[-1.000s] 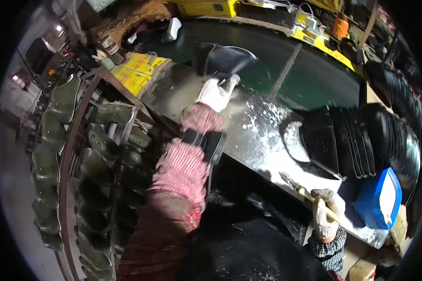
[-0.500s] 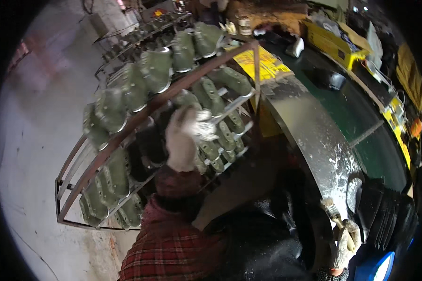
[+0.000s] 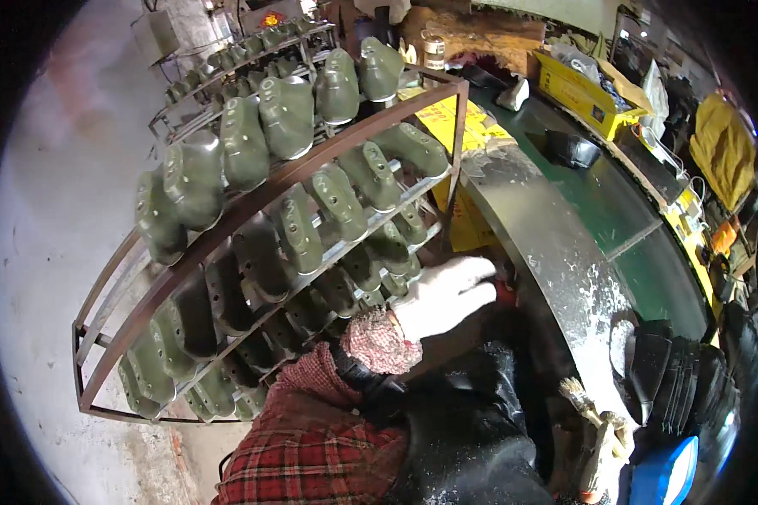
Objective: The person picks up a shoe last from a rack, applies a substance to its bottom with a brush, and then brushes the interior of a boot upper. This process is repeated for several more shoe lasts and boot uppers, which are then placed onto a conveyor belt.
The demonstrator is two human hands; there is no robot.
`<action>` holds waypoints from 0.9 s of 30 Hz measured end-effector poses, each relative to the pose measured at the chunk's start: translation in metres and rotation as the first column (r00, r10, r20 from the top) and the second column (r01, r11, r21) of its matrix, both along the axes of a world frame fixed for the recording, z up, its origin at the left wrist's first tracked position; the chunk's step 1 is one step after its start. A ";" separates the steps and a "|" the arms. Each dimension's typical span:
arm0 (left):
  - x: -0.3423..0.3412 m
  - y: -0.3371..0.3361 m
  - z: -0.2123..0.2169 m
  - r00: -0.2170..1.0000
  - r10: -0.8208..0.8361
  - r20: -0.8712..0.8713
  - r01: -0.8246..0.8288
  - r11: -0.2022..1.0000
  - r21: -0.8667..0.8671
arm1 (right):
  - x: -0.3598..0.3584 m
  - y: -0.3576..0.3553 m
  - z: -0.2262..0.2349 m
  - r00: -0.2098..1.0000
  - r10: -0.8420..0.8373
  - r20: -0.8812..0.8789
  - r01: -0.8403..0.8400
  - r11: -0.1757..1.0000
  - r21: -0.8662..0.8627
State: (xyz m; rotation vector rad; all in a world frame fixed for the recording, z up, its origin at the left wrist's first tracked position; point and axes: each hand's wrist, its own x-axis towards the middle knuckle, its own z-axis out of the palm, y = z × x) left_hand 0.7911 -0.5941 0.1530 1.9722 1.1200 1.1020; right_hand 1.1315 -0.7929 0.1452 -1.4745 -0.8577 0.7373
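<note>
A: What's the left hand (image 3: 446,295) doing?
B: Its white-gloved fingers are stretched out, with nothing visible in them. It's between the rack's (image 3: 463,114) right end and the left edge of the worktop (image 3: 522,215).

A: And the right hand (image 3: 611,446)?
B: Closed around a paintbrush (image 3: 578,392), bristles pointing away from the body, at the worktop's near end, where white smears show.

A: Any writing?
B: Some print on the yellow cardboard (image 3: 446,118) at the worktop's far left corner, and dark marks on the yellow box (image 3: 581,91) along the far side. The olive-green moulded shells (image 3: 286,118) on the rack have small pale marks, too small to read.

A: What else is near the brush?
B: Black curved sheets (image 3: 680,374) stacked at the worktop's near right corner, with a blue container (image 3: 667,473) just beside them.
</note>
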 end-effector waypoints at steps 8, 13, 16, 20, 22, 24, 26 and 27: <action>-0.008 0.095 0.038 0.881 0.386 0.272 -0.409 0.912 0.030 | 0.002 0.015 -0.004 0.975 -0.074 0.208 0.096 0.991 -0.097; -0.033 0.218 0.045 0.619 0.785 -0.002 -0.732 0.576 -0.364 | -0.001 0.024 -0.005 0.987 0.013 0.161 0.016 0.985 -0.174; -0.047 0.259 0.006 0.474 0.852 0.223 -0.745 0.523 -0.414 | -0.012 0.027 0.006 0.993 -0.006 0.118 0.030 0.977 -0.209; -0.037 0.251 0.004 0.413 0.601 0.684 -0.435 0.790 -0.432 | -0.004 0.017 -0.009 0.981 -0.118 0.154 0.152 0.962 -0.228; -0.096 0.267 -0.020 0.368 0.456 0.811 -0.075 0.883 -0.462 | -0.014 0.020 -0.008 0.971 -0.143 -0.192 0.097 0.968 -0.231; -0.107 0.257 -0.020 0.224 0.253 0.941 0.440 0.835 -0.330 | -0.002 0.016 -0.011 0.999 0.000 0.040 0.012 0.954 -0.301; -0.061 0.191 0.037 0.132 0.310 0.942 0.529 0.781 -0.331 | -0.004 0.012 -0.002 1.000 0.002 0.014 0.003 0.944 -0.329; -0.037 0.157 0.059 0.063 0.378 0.924 0.495 0.792 -0.358 | -0.005 0.010 0.003 0.995 -0.037 -0.098 0.009 0.963 -0.269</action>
